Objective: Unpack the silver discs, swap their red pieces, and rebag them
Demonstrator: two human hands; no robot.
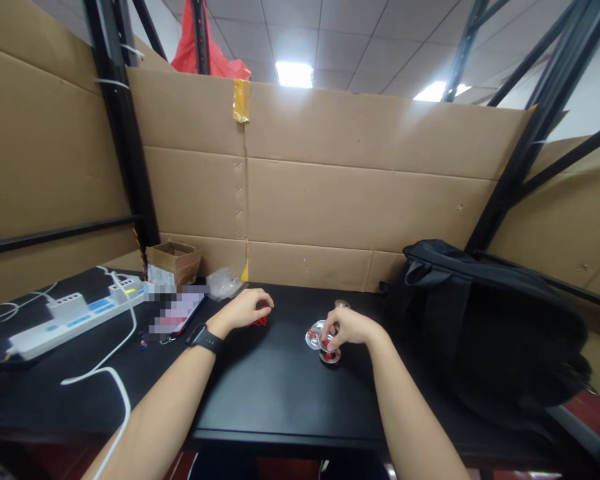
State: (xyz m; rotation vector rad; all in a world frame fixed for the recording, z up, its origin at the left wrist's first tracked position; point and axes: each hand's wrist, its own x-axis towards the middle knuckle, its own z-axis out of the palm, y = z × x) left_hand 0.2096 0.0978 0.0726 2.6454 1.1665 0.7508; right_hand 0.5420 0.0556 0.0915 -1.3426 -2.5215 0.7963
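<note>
Lower centre of the frame, slightly right: right hand (pixel 347 327) reaches down from above, its grip apparently clamped, thumb against fingers, on a small silvery disc (pixel 321 343) with red in its middle. Pinch from above probably suits so low and thin a piece. Two more lie close about it on the black surface (pixel 280 400), a left-hand disc (pixel 311 339) and a near disc (pixel 330 361); a far disc (pixel 343 303) sits just behind the hand. Clustering likely keeps them within easy reach. Held disc is round, so no long axis to give; its face seems roughly upward, exact tilt unclear under the fingers. Left of centre, left hand (pixel 247 308) curls over a red stringy bundle (pixel 260 321); cannot tell whether its grip is together or touching anything.
</note>
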